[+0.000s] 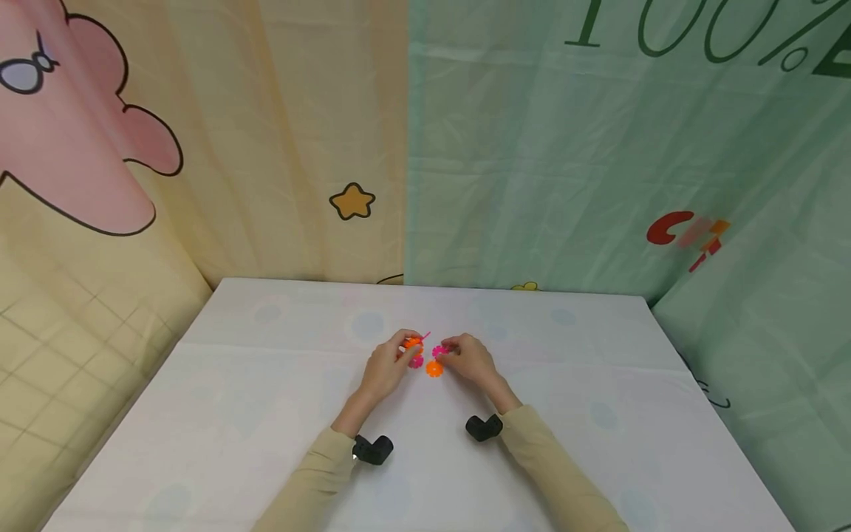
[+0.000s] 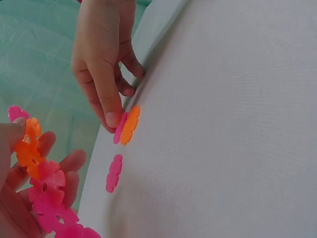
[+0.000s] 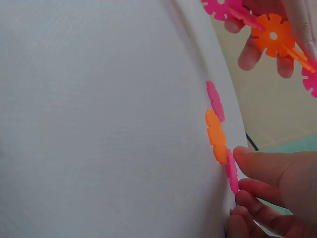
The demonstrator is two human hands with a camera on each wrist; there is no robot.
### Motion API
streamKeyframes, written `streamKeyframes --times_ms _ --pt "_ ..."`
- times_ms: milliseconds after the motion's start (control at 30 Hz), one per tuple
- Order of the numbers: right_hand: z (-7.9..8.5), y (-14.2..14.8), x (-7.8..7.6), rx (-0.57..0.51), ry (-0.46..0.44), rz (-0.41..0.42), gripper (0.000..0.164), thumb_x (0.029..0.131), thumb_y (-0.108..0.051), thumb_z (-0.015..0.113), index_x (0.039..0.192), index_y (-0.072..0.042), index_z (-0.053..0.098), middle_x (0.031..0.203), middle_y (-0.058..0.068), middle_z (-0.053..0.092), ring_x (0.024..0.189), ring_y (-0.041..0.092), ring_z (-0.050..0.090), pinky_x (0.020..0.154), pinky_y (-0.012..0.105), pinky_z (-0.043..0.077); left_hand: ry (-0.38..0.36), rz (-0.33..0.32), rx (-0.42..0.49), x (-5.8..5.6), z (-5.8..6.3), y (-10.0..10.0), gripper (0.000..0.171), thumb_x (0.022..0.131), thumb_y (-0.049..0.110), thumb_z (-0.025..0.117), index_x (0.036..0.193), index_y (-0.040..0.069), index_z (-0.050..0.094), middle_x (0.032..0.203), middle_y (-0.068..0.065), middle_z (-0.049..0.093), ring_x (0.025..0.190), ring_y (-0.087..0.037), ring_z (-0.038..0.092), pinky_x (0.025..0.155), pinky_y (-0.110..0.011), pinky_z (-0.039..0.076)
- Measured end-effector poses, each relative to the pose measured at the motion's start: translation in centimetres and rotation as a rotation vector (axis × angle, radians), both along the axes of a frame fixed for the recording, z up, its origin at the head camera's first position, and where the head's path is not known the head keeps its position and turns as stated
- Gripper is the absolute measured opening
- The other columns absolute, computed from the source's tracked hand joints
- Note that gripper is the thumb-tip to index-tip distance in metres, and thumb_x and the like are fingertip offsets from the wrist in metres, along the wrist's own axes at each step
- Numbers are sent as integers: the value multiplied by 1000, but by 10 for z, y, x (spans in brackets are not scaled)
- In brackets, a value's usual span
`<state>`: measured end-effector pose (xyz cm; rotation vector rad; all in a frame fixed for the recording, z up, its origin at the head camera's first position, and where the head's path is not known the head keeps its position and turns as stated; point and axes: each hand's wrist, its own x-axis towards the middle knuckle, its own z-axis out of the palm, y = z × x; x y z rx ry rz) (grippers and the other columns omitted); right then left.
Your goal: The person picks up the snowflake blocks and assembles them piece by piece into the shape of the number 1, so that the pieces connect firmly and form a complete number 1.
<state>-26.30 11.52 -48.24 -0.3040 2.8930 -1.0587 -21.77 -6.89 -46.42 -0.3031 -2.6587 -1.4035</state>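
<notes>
My left hand [image 1: 384, 369] grips a chain of interlocked, notched flower-shaped plastic discs [image 2: 48, 186], pink and orange, held up off the table. At the far middle of the table, my right hand [image 1: 470, 362] pinches a pink flower disc [image 3: 232, 172] between thumb and fingers, low at the tabletop. Right beside that disc lies a loose orange flower disc [image 1: 434, 369]. Another pink disc [image 2: 114, 173] lies flat a little to the left, close below the left hand. The left fingers hide part of the chain in the head view.
A white cloth with faint dots covers the table [image 1: 233, 414]. Yellow and green printed curtains [image 1: 518, 162] hang behind its far edge and along the sides. Black wrist cameras [image 1: 374, 450] sit on both forearms.
</notes>
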Motion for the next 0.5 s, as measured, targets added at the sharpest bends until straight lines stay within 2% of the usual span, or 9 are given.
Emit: streamKeyframes --times_ms 100,233,400,500 --pt "-1 -1 2 46 22 6 31 84 -22 74 109 -4 71 100 10 66 84 20 57 77 36 50 25 5 17 1 0 0 26 97 23 57 121 15 59 94 -6 66 67 -12 52 59 -20 45" --pt "-2 -1 2 54 45 -11 28 82 -20 76 106 -6 70 95 9 65 78 18 54 70 31 48 68 33 54 0 0 1 26 97 22 57 122 14 60 93 -7 66 65 -12 52 57 -19 45" --pt "-3 0 4 -32 40 -40 23 82 -16 75 100 -7 65 89 7 65 72 16 52 65 26 46 96 111 80 0 -3 1 25 97 23 57 119 14 63 92 -5 67 62 -12 52 55 -19 45" --pt "-3 -1 5 -99 32 -50 18 85 -13 73 100 -6 65 87 7 65 72 16 53 67 25 49 98 134 83 0 -6 1 24 96 24 58 117 15 64 88 -4 67 63 -13 53 56 -20 45"
